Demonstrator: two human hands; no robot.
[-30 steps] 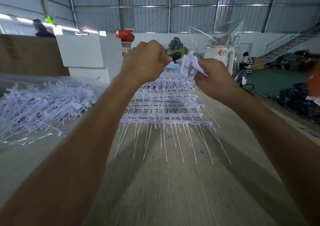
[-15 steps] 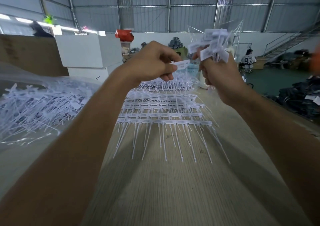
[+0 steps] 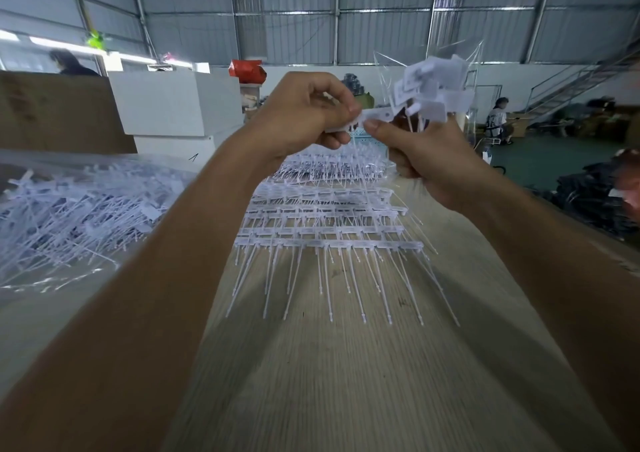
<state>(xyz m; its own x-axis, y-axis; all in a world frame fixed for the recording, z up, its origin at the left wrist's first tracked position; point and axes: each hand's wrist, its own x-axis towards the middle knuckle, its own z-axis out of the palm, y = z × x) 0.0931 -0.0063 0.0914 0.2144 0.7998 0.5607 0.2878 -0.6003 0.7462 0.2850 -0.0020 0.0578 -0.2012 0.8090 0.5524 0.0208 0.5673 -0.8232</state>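
**One tag between two hands**

The tag (image 3: 375, 116) is up in the air above the table (image 3: 346, 382), pinched by the left hand (image 3: 304, 116). The right hand (image 3: 433, 161) clutches a bundle (image 3: 429, 88) upright, its thumb on the tag. Rows (image 3: 329, 216) lie below, a pile (image 3: 69, 216) to the left.

Two bare hands are raised over a pale wood-grain table (image 3: 346, 382). The left hand (image 3: 301, 116) pinches a single white plastic tag tie (image 3: 375, 116) by its flat label end. The right hand (image 3: 433, 161) grips a bunch of white plastic tag ties (image 3: 433, 88), square labels fanned out above the fist, its thumb touching the single tie. Below, on the table, lie neat rows of joined white plastic ties (image 3: 325, 223), thin tails pointing toward the viewer. At left sits a loose heap of white ties (image 3: 69, 216) on clear plastic film.
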